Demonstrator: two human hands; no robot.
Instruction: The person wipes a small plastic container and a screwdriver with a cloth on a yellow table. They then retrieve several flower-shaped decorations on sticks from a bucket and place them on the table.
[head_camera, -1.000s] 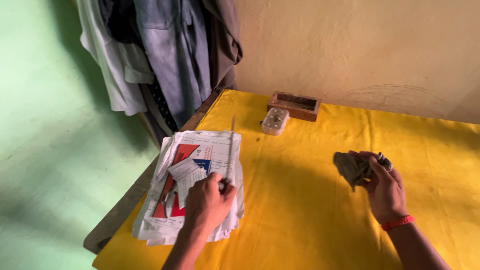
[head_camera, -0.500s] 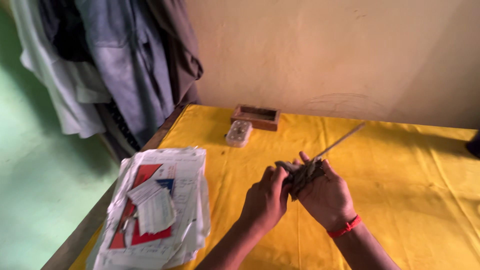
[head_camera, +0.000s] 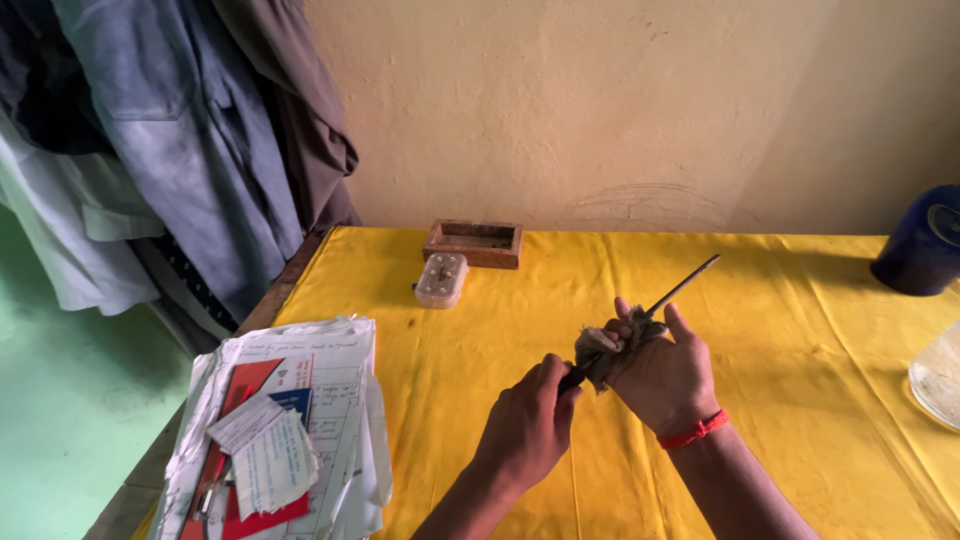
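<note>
My left hand (head_camera: 528, 425) grips the dark handle end of a long thin metal tool (head_camera: 683, 287) that points up and to the right over the yellow cloth-covered table (head_camera: 790, 330). My right hand (head_camera: 665, 375), with a red band at the wrist, holds a grey rag (head_camera: 598, 350) bunched around the tool's shaft just above my left hand. Only the tool's bare upper part shows; the rest is hidden by the rag and my fingers.
A stack of papers and cards (head_camera: 285, 430) lies at the table's left front edge. A small wooden tray (head_camera: 473, 243) and a clear plastic box (head_camera: 442, 279) sit near the wall. A dark blue container (head_camera: 920, 247) and a clear vessel (head_camera: 940, 375) stand at right. Clothes (head_camera: 170, 140) hang at left.
My left hand lifted the thin tool off the paper stack and brought it across to my right hand, which has wrapped the rag around its shaft. The view swung right.
</note>
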